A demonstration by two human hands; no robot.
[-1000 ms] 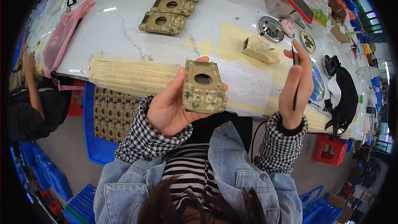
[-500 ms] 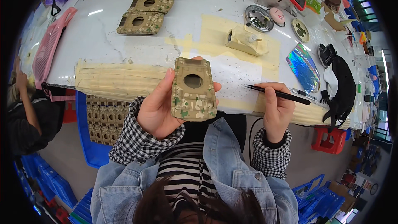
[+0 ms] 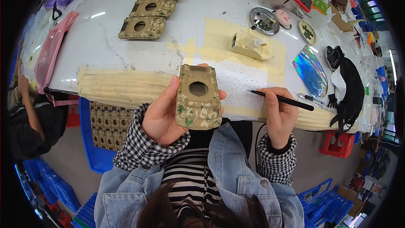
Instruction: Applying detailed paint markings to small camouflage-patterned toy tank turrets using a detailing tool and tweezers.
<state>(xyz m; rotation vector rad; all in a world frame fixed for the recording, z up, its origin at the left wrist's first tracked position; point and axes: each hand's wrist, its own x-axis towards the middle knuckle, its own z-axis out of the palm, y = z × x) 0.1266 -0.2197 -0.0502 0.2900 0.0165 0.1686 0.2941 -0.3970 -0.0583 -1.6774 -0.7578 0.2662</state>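
Both hands unchanged: left hand (image 3: 162, 116) still holds camouflage panel (image 3: 198, 97), right hand (image 3: 278, 116) brush (image 3: 280, 99).

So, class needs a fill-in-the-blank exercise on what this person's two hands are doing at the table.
1. The left hand holds up a camouflage-painted panel with a round ____ in it.
2. The right hand grips a thin black ____.
3. More matching panels lie in a ____ on the white table.

Missing words: hole; brush; row
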